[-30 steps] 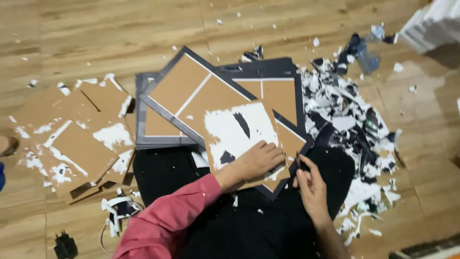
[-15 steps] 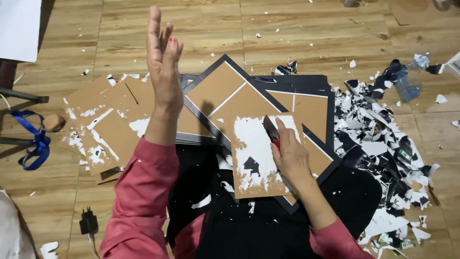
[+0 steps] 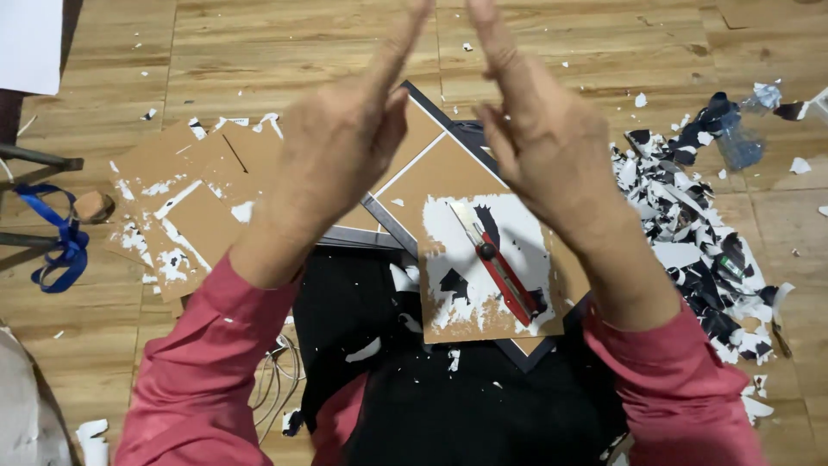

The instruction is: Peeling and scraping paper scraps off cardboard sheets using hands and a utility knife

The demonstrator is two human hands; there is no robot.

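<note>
My left hand (image 3: 336,138) and my right hand (image 3: 539,129) are both raised in front of the camera, fingers straight and pointing up, palms facing each other with a gap between them. Neither holds anything. Below them a brown board (image 3: 483,259) with torn white and black paper scraps stuck to it lies on my black-clad lap. A red utility knife (image 3: 500,272) with its blade out rests loose on that board. Under the board sit dark picture frames (image 3: 388,229) with brown backing.
More brown boards with paper remnants (image 3: 181,211) lie on the wooden floor at the left. A heap of torn black and white paper (image 3: 699,233) covers the floor at the right. A blue ribbon (image 3: 56,246) hangs on a dark stand at far left. White cables (image 3: 276,380) lie near my left sleeve.
My right hand has let go of the red knife, which now lies on the board. Both hands have risen in front of the camera, the left one joined by the right.
</note>
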